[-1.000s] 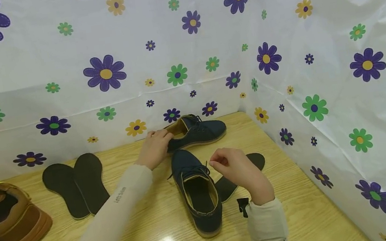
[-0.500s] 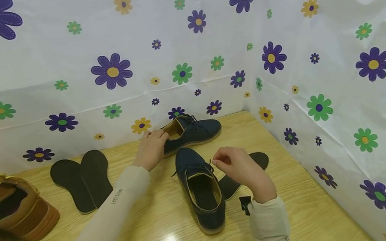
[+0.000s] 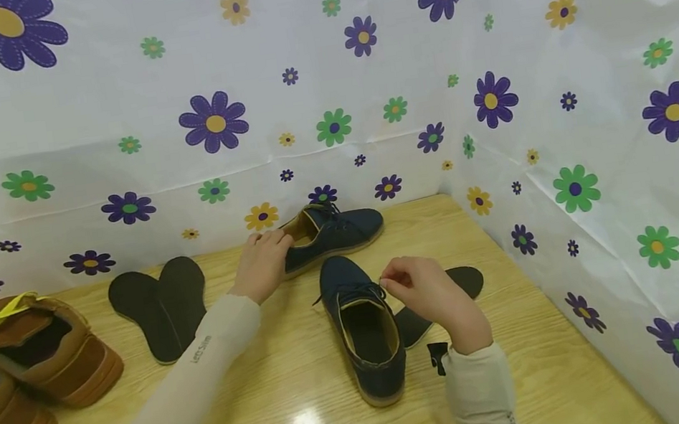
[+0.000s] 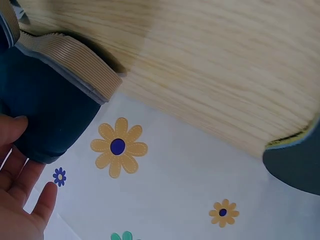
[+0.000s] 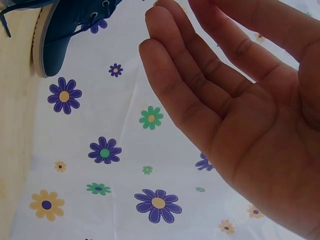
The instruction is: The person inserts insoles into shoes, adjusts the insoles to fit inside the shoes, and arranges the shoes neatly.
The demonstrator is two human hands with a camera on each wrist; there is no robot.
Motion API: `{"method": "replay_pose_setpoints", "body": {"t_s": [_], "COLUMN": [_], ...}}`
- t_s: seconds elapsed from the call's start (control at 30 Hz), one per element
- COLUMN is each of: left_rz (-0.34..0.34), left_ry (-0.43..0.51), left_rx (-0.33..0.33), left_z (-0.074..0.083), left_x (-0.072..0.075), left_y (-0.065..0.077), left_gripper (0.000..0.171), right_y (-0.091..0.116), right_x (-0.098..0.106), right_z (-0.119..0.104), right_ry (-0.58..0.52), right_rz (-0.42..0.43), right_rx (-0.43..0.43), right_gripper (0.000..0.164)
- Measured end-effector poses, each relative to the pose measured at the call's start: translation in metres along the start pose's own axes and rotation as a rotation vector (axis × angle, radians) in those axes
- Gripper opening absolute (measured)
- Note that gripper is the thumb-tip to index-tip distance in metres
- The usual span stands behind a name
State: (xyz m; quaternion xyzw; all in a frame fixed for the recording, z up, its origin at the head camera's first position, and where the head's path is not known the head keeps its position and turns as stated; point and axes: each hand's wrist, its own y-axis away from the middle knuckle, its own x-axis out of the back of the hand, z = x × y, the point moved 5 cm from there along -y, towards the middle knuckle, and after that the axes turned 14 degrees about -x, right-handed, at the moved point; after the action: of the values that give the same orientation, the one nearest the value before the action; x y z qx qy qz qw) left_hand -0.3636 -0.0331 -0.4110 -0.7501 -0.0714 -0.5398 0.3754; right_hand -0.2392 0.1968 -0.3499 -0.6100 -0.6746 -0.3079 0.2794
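Two navy shoes, two bare hands: one grips a heel, one hovers by a lace

Head view: I see two navy shoes on a wood-grain tabletop (image 3: 263, 411). The far navy shoe (image 3: 343, 238) lies by the flowered backdrop (image 3: 120, 90), toe to the right; the left hand (image 3: 261, 265) holds its heel. The near navy shoe (image 3: 343, 275) sits just in front, toe toward the backdrop. Beside its laces (image 3: 382, 288) is the right hand (image 3: 425, 287), thumb and forefinger drawn narrow; I cannot tell whether they pinch a lace. Three loose black insoles show: an overlapping pair (image 3: 184, 292) on the left and a single insole (image 3: 467, 282) partly behind the right hand. Two brown shoes (image 3: 74, 365) with yellow laces (image 3: 8, 309) stand far left, and one black clip (image 3: 438, 356) is near the right sleeve (image 3: 480, 388).

Left wrist view: one thumb and several fingers clasp the far shoe's heel. One dark rounded piece (image 4: 297, 167) enters at the right edge.

Right wrist view: the palm shows, three fingers bent; the fingertips at the top are cut off. One shoe toe (image 5: 52, 55) appears upper left.
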Motion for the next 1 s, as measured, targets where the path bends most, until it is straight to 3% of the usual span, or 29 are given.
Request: {"method": "replay_pose_setpoints", "body": {"t_s": [0.77,1.0], "left_rz": [0.04,0.097], "left_ry": [-0.054,-0.023], "left_rx": [0.052,0.069], "left_z": [0.027,0.043], "left_x": [0.024,0.039], "left_y": [0.036,0.048], "left_gripper": [0.01,0.009], "right_y": [0.001,0.002], "right_x": [-0.004,-0.007], "right_z": [-0.003,-0.009], "right_ry": [0.019,0.017], "right_rz": [-0.034,-0.04], "right_rx": [-0.01,0.021], "right_gripper": [0.016,0.016]}}
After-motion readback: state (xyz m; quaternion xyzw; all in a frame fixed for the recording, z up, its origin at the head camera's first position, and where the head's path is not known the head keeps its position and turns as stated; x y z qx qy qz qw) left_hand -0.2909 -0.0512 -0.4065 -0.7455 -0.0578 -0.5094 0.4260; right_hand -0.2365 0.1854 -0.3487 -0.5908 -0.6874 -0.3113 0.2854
